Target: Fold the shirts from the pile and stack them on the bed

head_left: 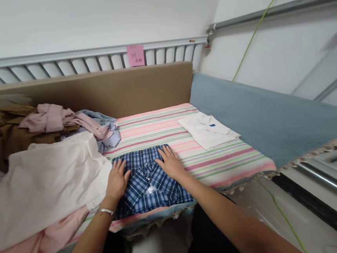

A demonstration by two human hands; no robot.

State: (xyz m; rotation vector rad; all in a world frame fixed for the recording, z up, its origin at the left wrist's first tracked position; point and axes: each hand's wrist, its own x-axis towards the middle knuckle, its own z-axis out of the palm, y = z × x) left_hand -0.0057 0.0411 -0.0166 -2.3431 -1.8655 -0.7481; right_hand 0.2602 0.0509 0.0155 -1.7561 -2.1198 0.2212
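A blue plaid shirt (147,203) lies folded on the striped cloth in front of me, its collar toward me. My left hand (117,180) rests flat on its left edge, fingers spread. On the upper right part of the shirt lies my right hand (170,162), also flat with the fingers apart. Neither hand grips the fabric. Farther back to the right sits a folded white shirt (207,133) with a small dark blue label at its collar. A white garment (52,180) spreads out just left of my left hand.
Pink, brown and light blue clothes (55,118) are heaped at the left on the striped cloth (150,122). Behind stands a brown board (118,89), with a pink note (135,55) on the radiator above. A blue-grey padded side (258,114) borders the right.
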